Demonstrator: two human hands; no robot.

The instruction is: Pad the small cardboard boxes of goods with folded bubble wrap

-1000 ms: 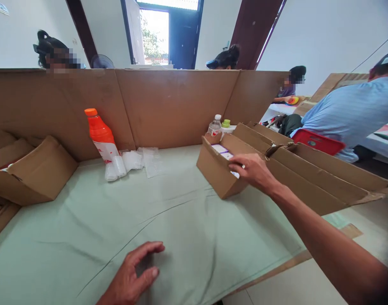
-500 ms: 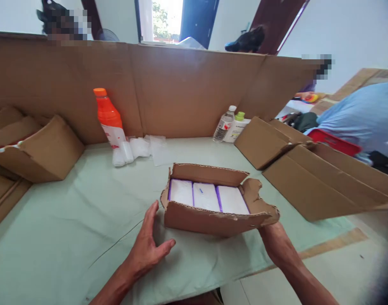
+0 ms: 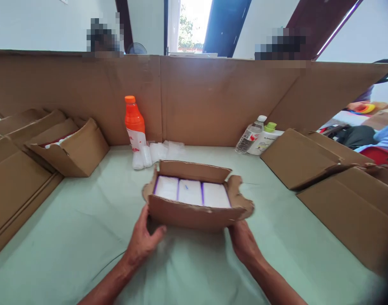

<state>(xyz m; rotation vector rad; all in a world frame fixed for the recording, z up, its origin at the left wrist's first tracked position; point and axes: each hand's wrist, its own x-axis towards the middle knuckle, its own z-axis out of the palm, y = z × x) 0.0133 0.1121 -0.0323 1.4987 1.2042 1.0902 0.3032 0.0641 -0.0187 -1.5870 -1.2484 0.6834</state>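
A small open cardboard box (image 3: 187, 214) with torn upper edges is in front of me. Three white packs with purple sides (image 3: 190, 192) stand in a row inside it. My right hand (image 3: 244, 243) grips the box's lower right end, its fingertips hidden beneath. At the left end, my left hand (image 3: 144, 239) has its fingers against or close beside the corner. Its thumb is spread away from the fingers, below the front wall.
A green cloth (image 3: 95, 220) covers the table. Behind are an orange-topped bottle (image 3: 135, 127), clear plastic wrap (image 3: 158, 151), a water bottle (image 3: 251, 134) and a white bottle (image 3: 264, 140). Cardboard boxes flank both sides (image 3: 71, 154) (image 3: 349, 212). A cardboard partition (image 3: 213, 101) crosses the back; people are beyond it.
The box has shifted left across the table with my right hand on it. My left hand has come closer to its left corner. My view has turned left.
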